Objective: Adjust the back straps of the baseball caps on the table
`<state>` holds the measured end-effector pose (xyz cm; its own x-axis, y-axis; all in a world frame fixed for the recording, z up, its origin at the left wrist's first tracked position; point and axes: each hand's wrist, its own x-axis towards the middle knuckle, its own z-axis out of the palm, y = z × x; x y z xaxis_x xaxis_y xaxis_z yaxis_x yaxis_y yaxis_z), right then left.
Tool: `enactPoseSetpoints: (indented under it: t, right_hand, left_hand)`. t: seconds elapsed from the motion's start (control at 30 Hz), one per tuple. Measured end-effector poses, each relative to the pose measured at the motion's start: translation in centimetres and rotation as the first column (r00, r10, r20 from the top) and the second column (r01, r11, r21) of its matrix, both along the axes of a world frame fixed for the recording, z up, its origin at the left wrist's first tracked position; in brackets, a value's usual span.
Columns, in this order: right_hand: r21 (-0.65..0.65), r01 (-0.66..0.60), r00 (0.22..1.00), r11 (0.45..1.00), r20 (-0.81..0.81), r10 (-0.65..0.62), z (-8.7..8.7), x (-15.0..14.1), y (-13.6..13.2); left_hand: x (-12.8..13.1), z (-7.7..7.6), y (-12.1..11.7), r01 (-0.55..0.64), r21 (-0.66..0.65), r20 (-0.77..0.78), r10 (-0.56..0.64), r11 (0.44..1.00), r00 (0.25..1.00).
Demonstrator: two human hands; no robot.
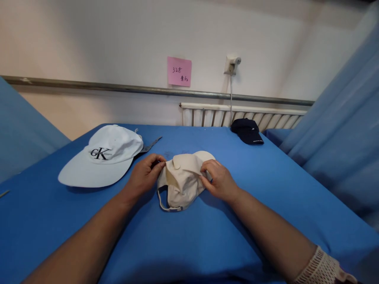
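Note:
A cream baseball cap (pixel 182 179) lies crumpled on the blue table (pixel 207 236), its back strap toward me. My left hand (pixel 145 173) pinches the cap's left edge with closed fingers. My right hand (pixel 218 179) grips the cap's right side, fingers curled onto the fabric. Both forearms reach in from the bottom of the view.
A white cap (pixel 102 159) with black letters sits at the left, a grey strap trailing from its back. A dark cap (pixel 247 131) lies at the far right edge near a radiator (pixel 237 116). Blue cloth hangs at both sides. A pink note (pixel 179 71) is on the wall.

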<state>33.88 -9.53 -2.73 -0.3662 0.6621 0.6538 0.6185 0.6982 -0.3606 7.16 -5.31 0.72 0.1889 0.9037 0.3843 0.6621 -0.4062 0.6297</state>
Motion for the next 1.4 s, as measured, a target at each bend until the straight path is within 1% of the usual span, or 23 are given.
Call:
enactPoseSetpoints:
  t: [0.1, 0.2, 0.27, 0.4, 0.5, 0.57, 0.63, 0.67, 0.73, 0.8, 0.83, 0.9, 0.97, 1.07, 1.13, 1.17, 1.23, 1.27, 1.33, 1.4]
  right_hand:
    - [0.082, 0.083, 0.997, 0.993, 0.004, -0.083, -0.2, 0.0, 0.0]
    - [0.179, 0.166, 0.986, 0.97, -0.024, -0.165, 0.1, 0.1, -0.3]
    - [0.225, 0.181, 0.983, 0.957, -0.006, -0.184, 0.5, 0.1, -0.8]
    - [0.281, 0.143, 0.98, 0.949, 0.09, -0.175, 0.8, -0.8, -2.0]
    - [0.302, 0.173, 0.96, 0.938, 0.16, -0.229, 0.7, -1.3, -2.6]
    - [0.309, 0.233, 0.937, 0.922, 0.183, -0.298, 0.8, -1.2, -2.8]
    - [0.309, 0.318, 0.906, 0.896, 0.178, -0.383, 1.0, -0.8, -2.7]
    - [0.304, 0.364, 0.889, 0.881, 0.17, -0.426, 1.2, -0.6, -2.7]
    - [0.281, 0.437, 0.857, 0.854, 0.157, -0.49, 1.4, -0.2, -2.6]
    - [0.253, 0.46, 0.847, 0.851, 0.161, -0.506, 1.4, -0.3, -2.6]
    - [0.24, 0.452, 0.852, 0.859, 0.168, -0.495, 1.3, -0.4, -2.6]
    - [0.221, 0.409, 0.874, 0.885, 0.185, -0.45, 1.0, -0.8, -2.6]
    - [0.207, 0.361, 0.897, 0.909, 0.188, -0.399, 0.7, -1.1, -2.6]
    - [0.199, 0.332, 0.919, 0.922, 0.153, -0.364, 0.4, -1.2, -2.4]
    - [0.196, 0.338, 0.923, 0.921, 0.123, -0.365, 0.3, -1.1, -2.3]
    - [0.189, 0.342, 0.923, 0.92, 0.115, -0.367, 0.2, -1.0, -2.2]
    - [0.171, 0.35, 0.923, 0.921, 0.106, -0.37, 0.1, -0.9, -2.1]
    - [0.16, 0.351, 0.924, 0.923, 0.103, -0.369, 0.1, -0.9, -2.0]
    - [0.14, 0.352, 0.926, 0.926, 0.089, -0.366, -0.1, -0.8, -1.9]
    - [0.121, 0.357, 0.928, 0.926, 0.064, -0.366, -0.1, -0.7, -1.8]
  left_hand:
    - [-0.3, 0.0, 0.2, 0.009, -0.032, 0.157, -0.004, 0.999, 0.988]
    - [-0.5, -0.1, 0.4, 0.006, -0.054, 0.343, 0.013, 0.999, 0.939]
    - [-0.4, -0.4, 0.6, 0.006, -0.056, 0.393, 0.016, 0.998, 0.92]
    - [0.2, -1.6, 0.8, 0.023, -0.1, 0.35, 0.014, 0.995, 0.937]
    - [0.5, -1.9, 0.7, 0.066, -0.118, 0.325, -0.025, 0.991, 0.945]
    - [0.3, -1.4, 0.5, 0.013, -0.092, 0.265, 0.012, 0.996, 0.964]
    - [-0.1, -0.7, 0.3, -0.086, -0.071, 0.198, 0.099, 0.994, 0.975]
    - [-0.3, -0.2, 0.2, -0.124, -0.084, 0.164, 0.137, 0.989, 0.977]
    - [-0.7, 0.3, -0.1, -0.146, -0.171, 0.09, 0.163, 0.974, 0.982]
    - [-0.8, 0.4, -0.2, -0.097, -0.32, 0.044, 0.117, 0.943, 0.992]
    - [-0.7, 0.3, -0.3, -0.058, -0.395, 0.056, 0.087, 0.917, 0.995]
    - [-0.3, -0.2, -0.4, 0.026, -0.508, 0.146, 0.056, 0.861, 0.988]
    - [0.2, -0.8, -0.4, 0.078, -0.564, 0.243, 0.075, 0.822, 0.967]
    - [0.9, -1.2, -0.6, 0.046, -0.58, 0.318, 0.175, 0.813, 0.932]
    - [1.2, -1.2, -0.7, 0.036, -0.609, 0.381, 0.253, 0.792, 0.889]
    - [1.2, -1.2, -0.8, 0.059, -0.635, 0.429, 0.288, 0.77, 0.857]
    - [1.1, -1.2, -0.7, 0.155, -0.687, 0.54, 0.356, 0.709, 0.763]
    - [1.0, -1.2, -0.7, 0.217, -0.7, 0.598, 0.393, 0.68, 0.699]
    - [0.7, -1.1, -0.5, 0.351, -0.698, 0.694, 0.47, 0.625, 0.545]
    - [0.4, -0.8, -0.2, 0.478, -0.653, 0.757, 0.53, 0.588, 0.382]
